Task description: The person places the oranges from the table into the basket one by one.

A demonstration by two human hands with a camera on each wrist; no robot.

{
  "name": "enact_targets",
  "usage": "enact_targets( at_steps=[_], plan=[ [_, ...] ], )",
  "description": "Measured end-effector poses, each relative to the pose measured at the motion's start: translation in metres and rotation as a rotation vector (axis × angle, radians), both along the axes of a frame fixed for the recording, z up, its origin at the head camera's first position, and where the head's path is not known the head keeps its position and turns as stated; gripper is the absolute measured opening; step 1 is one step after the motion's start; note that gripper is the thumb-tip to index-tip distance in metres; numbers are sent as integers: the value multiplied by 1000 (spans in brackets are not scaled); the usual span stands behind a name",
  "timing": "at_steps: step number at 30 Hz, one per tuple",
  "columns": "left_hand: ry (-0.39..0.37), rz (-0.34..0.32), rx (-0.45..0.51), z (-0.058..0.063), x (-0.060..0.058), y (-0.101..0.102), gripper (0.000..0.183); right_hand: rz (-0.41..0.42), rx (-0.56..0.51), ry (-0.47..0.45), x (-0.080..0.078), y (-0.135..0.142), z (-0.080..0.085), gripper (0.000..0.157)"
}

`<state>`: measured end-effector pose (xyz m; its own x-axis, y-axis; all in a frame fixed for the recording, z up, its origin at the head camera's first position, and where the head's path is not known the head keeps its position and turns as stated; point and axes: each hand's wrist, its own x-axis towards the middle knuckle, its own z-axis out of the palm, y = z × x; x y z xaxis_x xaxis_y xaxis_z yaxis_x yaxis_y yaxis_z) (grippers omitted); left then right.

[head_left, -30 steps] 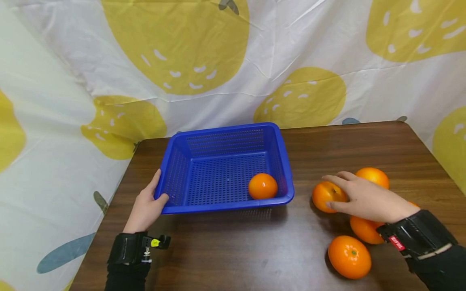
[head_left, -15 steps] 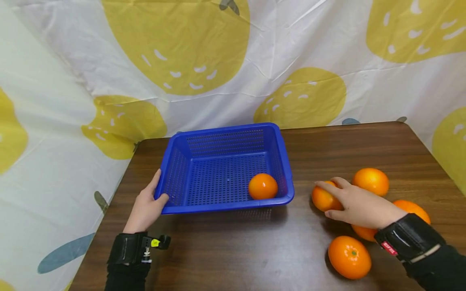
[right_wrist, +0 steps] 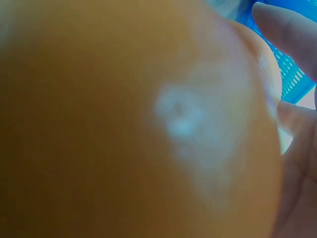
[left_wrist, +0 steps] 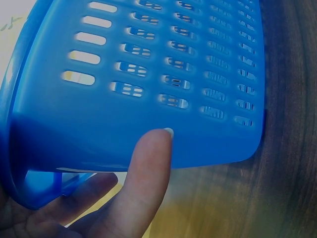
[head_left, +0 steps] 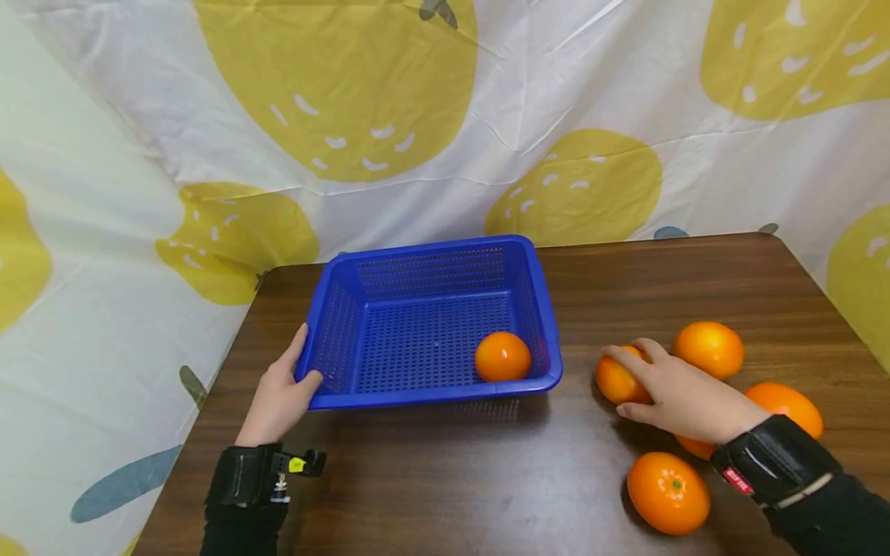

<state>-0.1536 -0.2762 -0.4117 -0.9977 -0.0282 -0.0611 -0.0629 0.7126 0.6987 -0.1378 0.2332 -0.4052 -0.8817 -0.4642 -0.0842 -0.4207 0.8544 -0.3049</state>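
My left hand (head_left: pixel 278 398) grips the left rim of a blue perforated plastic basket (head_left: pixel 417 340). In the left wrist view a fingertip (left_wrist: pixel 151 163) presses the basket's outer wall (left_wrist: pixel 99 134). One orange (head_left: pixel 502 357) lies in the basket's near right corner. To the right of the basket, my right hand (head_left: pixel 684 394) holds another orange (head_left: pixel 615 380) at the table, fingers bent over its top and thumb at its near side. In the right wrist view a blurred orange (right_wrist: pixel 148 148) fills the foreground, partly hiding that grip.
Around the right hand lie more oranges: one behind it (head_left: pixel 708 349), one by the wrist (head_left: pixel 786 405), one half hidden under the forearm (head_left: pixel 694 448), and one nearer (head_left: pixel 669 493). A patterned cloth (head_left: pixel 417 201) hangs behind the brown wooden table (head_left: pixel 445 479).
My right hand has shifted slightly left and closed its fingers over the orange, which has turned a little beneath them. The left hand and basket have stayed put.
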Motion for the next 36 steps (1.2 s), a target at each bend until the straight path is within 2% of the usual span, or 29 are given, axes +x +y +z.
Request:
enact_targets(
  at_steps=[9,17,36],
  plan=[
    [0,-4,7,-1,0,0,73,-13,-11,33,1,-2,-5,73],
    [-12,0,14,0,0,1,73,7,-27,107,0,-3,-11,68],
    [-4,1,7,0,0,1,73,-9,-23,105,0,-4,-14,68]
  ],
)
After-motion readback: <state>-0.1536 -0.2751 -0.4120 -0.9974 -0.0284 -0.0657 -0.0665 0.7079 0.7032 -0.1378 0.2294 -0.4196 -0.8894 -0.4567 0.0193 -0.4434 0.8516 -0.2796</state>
